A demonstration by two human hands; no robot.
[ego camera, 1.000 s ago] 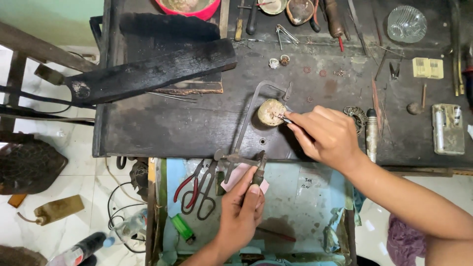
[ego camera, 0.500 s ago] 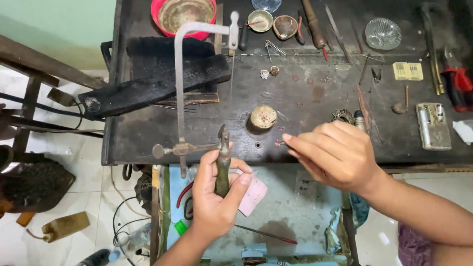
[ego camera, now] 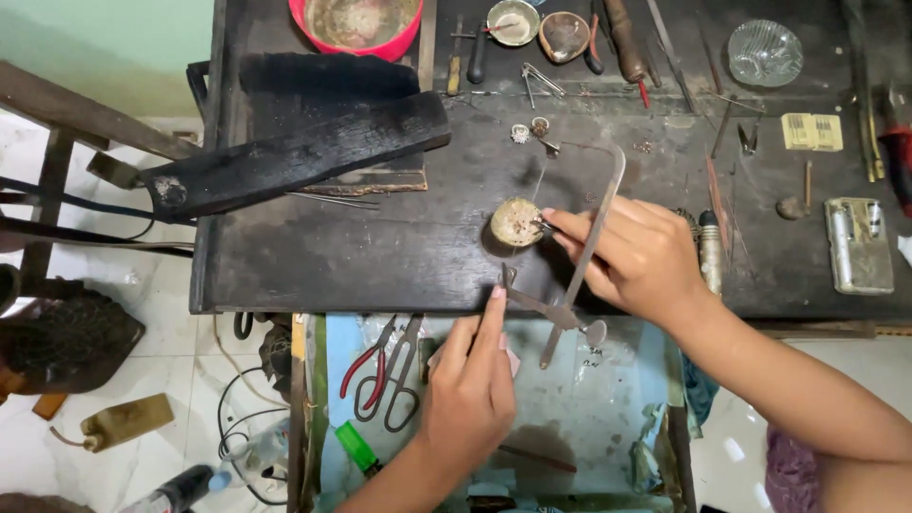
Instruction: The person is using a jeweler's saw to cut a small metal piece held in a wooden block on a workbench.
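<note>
Dark scorched workbench (ego camera: 380, 256), tools along far edge. Left hand (ego camera: 470, 389) closed on jeweller's saw (ego camera: 579, 256) handle at near edge. Right hand (ego camera: 636, 256) pinches tiny piece against round wax puck (ego camera: 516, 222), mid-bench. Risk: thin blade snaps or nicks fingertips (ego camera: 556, 220) if frame twists; piece slips.

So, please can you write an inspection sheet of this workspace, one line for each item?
Surface: dark, scuffed workbench.
Job's things: jeweller's saw frame; round wax-like block.
Clutter: red bowl, small dishes, red-handled pliers, green lighter in the open drawer.
Grippers: left hand grips the saw handle; right hand pinches a small piece at the block.
Cables: loose wires on the floor.
Surroundings: white tiled floor, green wall.
</note>
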